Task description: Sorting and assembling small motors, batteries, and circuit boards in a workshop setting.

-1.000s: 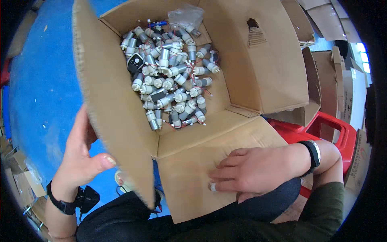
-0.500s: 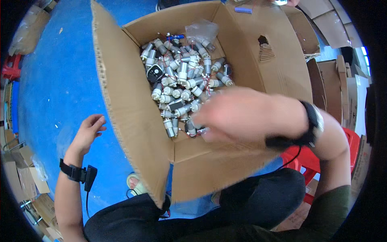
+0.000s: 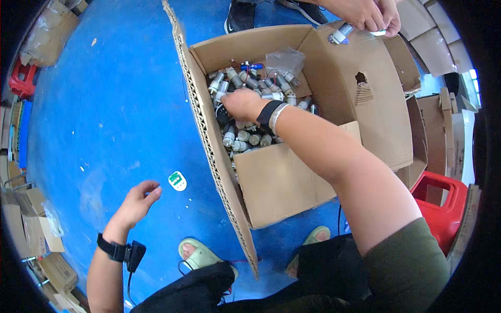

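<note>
A large open cardboard box [image 3: 282,182] holds a heap of small grey-and-white motor pumps [image 3: 242,136] with thin red wires. My right hand [image 3: 241,104] reaches over the near flap into the heap, at its left side, beside a dark round piece. Its fingertips point down among the pumps and are mostly hidden, so any grip on a piece cannot be made out. Left of the box, my left hand [image 3: 136,204] hovers above the blue floor, empty, thumb and bent fingers apart. Near it on the floor lies a white rounded piece with green on it [image 3: 177,181].
At the far right another person's hands [image 3: 365,15] handle a white piece, with a pump [image 3: 341,33] on the box's right flap below. A clear plastic bag [image 3: 286,62] lies in the box. A red stool [image 3: 441,203] stands at right; cardboard cartons line both sides.
My right hand has gone from the box's near right to the left of the heap. The view has shifted; the other person's hands and the white-and-green floor piece now show.
</note>
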Available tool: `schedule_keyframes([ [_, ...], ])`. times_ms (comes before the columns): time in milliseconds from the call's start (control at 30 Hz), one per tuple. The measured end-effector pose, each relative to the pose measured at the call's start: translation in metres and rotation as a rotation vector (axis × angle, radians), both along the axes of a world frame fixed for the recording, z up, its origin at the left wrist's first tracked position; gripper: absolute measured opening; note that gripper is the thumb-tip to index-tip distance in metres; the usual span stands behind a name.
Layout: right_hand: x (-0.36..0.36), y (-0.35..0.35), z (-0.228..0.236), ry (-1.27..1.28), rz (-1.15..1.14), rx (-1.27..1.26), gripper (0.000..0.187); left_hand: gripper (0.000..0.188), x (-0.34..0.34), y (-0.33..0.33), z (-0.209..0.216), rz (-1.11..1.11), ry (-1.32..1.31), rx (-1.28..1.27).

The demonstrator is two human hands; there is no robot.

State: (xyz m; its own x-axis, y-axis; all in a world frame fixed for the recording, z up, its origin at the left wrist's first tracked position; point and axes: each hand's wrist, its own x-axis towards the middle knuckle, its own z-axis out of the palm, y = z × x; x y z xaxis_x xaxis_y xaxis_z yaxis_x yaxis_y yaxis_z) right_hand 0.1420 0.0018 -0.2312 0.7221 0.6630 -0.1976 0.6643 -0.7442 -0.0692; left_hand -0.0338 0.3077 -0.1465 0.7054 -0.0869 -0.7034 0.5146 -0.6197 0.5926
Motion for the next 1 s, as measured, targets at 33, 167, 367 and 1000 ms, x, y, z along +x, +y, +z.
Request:
schedule_keyframes([
  [33,0.000,0.004,-0.003,0.028,-0.047,-0.012,0.014,0.036,-0.003,0.007,0.001,-0.002,-0.004,0.004],
  [167,-0.002,0.002,0.005,-0.076,-0.029,0.049,0.020,0.035,-0.008,0.020,0.004,0.167,0.066,0.014],
  [367,-0.003,-0.006,0.117,0.214,-0.055,0.171,0.022,0.033,0.006,0.017,0.026,0.169,-0.067,-0.063],
  [1000,-0.214,-0.166,0.256,-0.722,0.169,0.734,0.011,0.036,0.026,-0.276,0.206,-0.293,0.031,-0.733],
])
